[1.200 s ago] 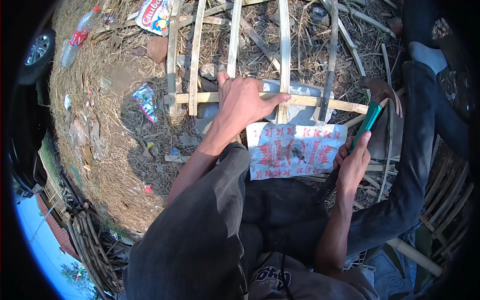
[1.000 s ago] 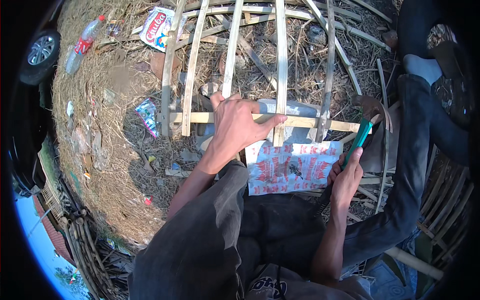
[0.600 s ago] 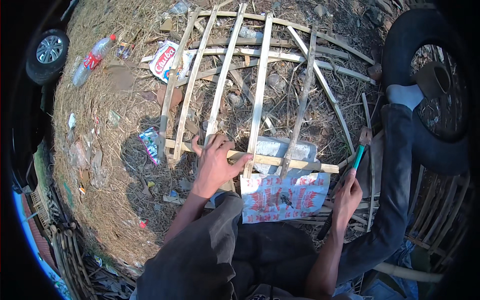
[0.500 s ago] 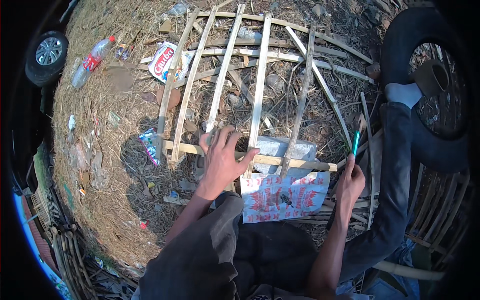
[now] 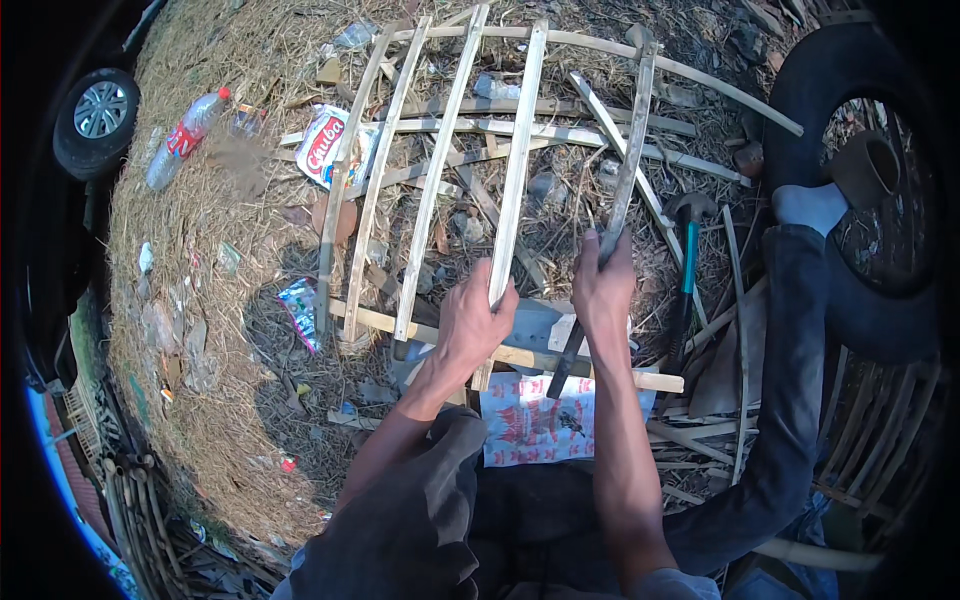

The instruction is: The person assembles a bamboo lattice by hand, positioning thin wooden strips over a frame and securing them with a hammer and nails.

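A lattice of thin wooden slats lies in front of me, with several long slats running away from a near crosspiece [image 5: 650, 380] to a far crosspiece [image 5: 590, 42]. My left hand [image 5: 472, 322] is closed around one long slat [image 5: 518, 165] near its near end. My right hand [image 5: 606, 295] wraps a darker slat [image 5: 632, 150], whose near end sticks out below the hand, over the near crosspiece. A hammer [image 5: 690, 250] with a green and black handle lies to the right of that hand. Under the near crosspiece are a grey block [image 5: 540, 325] and a red-printed white sheet [image 5: 515, 420].
Dry straw covers the ground at left, with a plastic bottle [image 5: 188, 138], a white-and-red packet [image 5: 328, 148] and a small blue wrapper [image 5: 299, 314]. A tyre [image 5: 800, 75] stands at right by my outstretched leg [image 5: 795, 360]. Loose slats [image 5: 740, 330] lie beside it.
My right hand has let go of the hammer, now on the ground, and grips the darker slat. My left hand has moved right and closed on a slat. The lattice has shifted slightly.
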